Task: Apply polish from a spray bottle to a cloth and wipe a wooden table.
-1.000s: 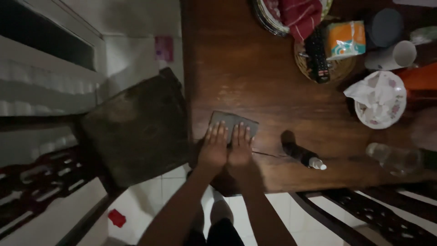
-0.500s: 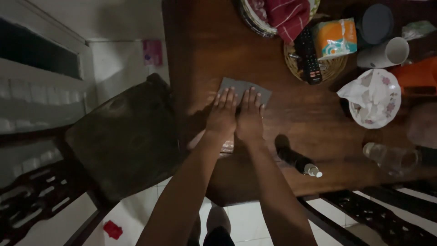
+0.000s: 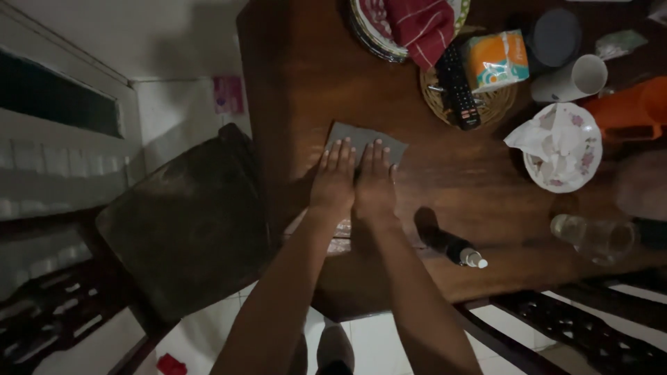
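Cloth farther up table, under flat open left hand and right hand.

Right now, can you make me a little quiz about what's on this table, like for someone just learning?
1. True or false: both hands lie flat, side by side, on the grey cloth.
2. What sits in the wicker basket beside the tissue pack? A) a spoon B) a black remote control C) a banana
3. Fill in: the dark small bottle with the white cap lies on its ____ on the wooden table.

Key:
1. True: the left hand and right hand press the cloth, fingers stretched out.
2. B
3. side
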